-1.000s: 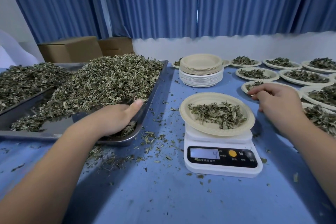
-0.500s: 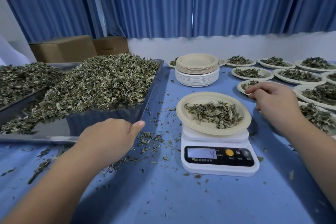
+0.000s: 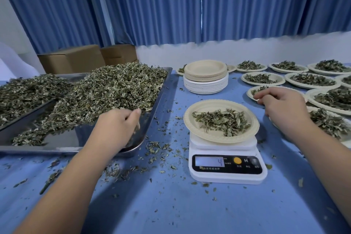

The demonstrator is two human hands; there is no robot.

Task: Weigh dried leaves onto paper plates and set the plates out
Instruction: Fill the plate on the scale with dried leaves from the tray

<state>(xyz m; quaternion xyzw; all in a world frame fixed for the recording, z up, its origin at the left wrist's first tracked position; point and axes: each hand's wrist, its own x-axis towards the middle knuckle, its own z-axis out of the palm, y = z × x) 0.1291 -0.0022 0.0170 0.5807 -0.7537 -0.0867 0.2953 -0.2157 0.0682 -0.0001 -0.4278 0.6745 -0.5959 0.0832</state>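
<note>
- Plate (image 3: 209, 105) w/ small leaf pile (image 3: 222, 122) sits on scale (image 3: 228, 172), mid counter (image 3: 171, 211); display reads 4.
- L hand (image 3: 115, 126) in near-right corner of tray (image 3: 159, 99), fingers curled round a bit of the dried leaves (image 3: 114, 89) heaped there.
- R hand (image 3: 283, 107) just right of scale, fingers loosely bent, holding nothing, over filled plates (image 3: 311, 80).
- Empty plate stack (image 3: 206, 77) far of scale.
</note>
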